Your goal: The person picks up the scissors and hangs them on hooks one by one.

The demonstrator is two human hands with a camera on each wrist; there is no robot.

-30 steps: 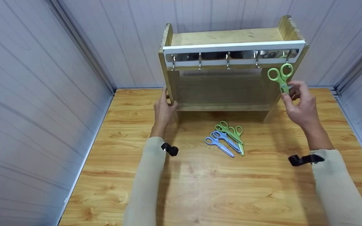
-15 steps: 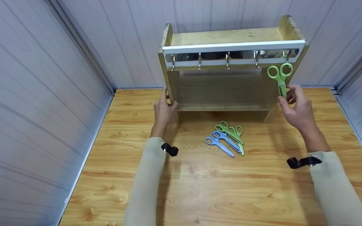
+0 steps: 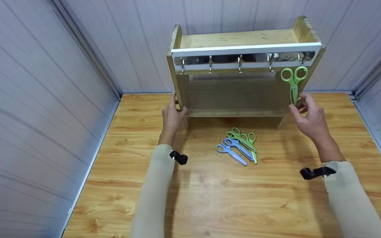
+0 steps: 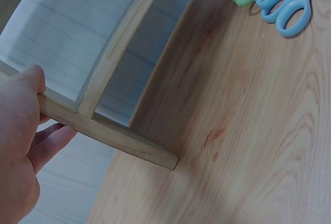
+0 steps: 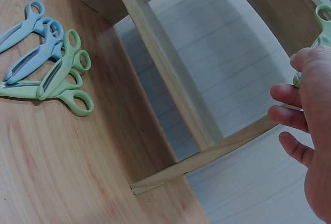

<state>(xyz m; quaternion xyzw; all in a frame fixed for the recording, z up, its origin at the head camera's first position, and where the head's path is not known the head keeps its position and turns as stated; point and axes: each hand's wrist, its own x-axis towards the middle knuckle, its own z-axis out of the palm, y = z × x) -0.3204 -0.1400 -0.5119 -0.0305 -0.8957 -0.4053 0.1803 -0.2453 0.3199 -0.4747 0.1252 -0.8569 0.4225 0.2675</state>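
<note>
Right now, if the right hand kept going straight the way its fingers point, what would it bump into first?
Probably the hanging green scissors: the right hand has its fingertips right at their lower tip, though depth is hard to judge. The wooden rack stands just behind.

left hand (image 3: 172,115): fingers curled, gripping | right hand (image 3: 306,117): raised, fingers loosely bent
</note>
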